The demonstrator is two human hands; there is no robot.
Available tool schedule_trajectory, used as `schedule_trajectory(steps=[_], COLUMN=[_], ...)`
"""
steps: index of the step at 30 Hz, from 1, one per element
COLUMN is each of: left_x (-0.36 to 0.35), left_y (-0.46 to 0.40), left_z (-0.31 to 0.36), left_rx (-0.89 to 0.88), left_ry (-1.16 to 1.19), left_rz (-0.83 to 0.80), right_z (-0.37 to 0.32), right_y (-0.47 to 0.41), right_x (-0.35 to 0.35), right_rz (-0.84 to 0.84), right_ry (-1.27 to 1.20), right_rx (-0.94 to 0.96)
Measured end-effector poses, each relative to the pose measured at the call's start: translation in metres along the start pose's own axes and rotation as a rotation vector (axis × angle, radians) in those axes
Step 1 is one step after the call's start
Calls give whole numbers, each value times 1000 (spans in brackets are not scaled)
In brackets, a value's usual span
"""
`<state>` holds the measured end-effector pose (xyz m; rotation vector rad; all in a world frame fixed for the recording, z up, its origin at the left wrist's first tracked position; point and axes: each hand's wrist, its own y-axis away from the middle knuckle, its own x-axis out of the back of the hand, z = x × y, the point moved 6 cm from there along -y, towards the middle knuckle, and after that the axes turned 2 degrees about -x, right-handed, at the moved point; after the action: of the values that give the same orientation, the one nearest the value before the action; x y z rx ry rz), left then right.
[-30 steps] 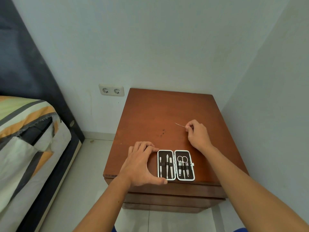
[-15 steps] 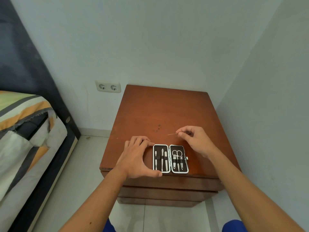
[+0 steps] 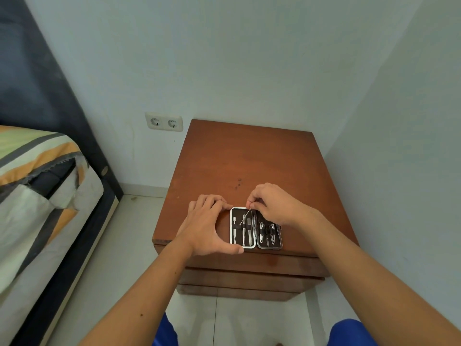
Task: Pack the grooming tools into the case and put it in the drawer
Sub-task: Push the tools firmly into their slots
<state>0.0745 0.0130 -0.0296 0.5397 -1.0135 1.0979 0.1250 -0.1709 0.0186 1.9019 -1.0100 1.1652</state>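
A small grooming case (image 3: 255, 227) lies open flat near the front edge of a brown wooden nightstand (image 3: 249, 161). Both halves are dark inside with white rims and hold several metal tools under straps. My left hand (image 3: 209, 224) cups the case's left side, thumb at its near corner and fingers at its far corner. My right hand (image 3: 272, 204) hovers over the case's far edge and pinches a thin metal tool (image 3: 245, 217). The tool slants down, with its tip over the left half of the case.
Closed drawer fronts (image 3: 249, 278) show below the nightstand top. A bed (image 3: 37, 196) with a striped cover stands at the left, with tiled floor between. A double wall socket (image 3: 164, 121) sits on the back wall. A wall runs close along the nightstand's right side.
My right hand carried the thin tool from the middle of the nightstand towards me to the case; its tip now points down over the left half. My left hand stayed on the case.
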Motion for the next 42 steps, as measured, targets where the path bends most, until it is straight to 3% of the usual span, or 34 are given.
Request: schedule_trajectory(steps=[20, 27, 33, 42], left_x=[0, 0, 0, -1], left_y=[-1, 0, 0, 1], left_z=[-1, -1, -1, 0], left_rx=[-2, -2, -3, -4], left_ry=[-15, -19, -12, -2], left_rz=[-4, -5, -2, 8], right_z=[-21, -17, -5, -6], right_y=[-23, -11, 7, 13], right_x=[-9, -13, -25, -32], right_rz=[-3, 110, 277, 265], right_ry=[79, 51, -116, -125], right_rx=[109, 86, -21, -14])
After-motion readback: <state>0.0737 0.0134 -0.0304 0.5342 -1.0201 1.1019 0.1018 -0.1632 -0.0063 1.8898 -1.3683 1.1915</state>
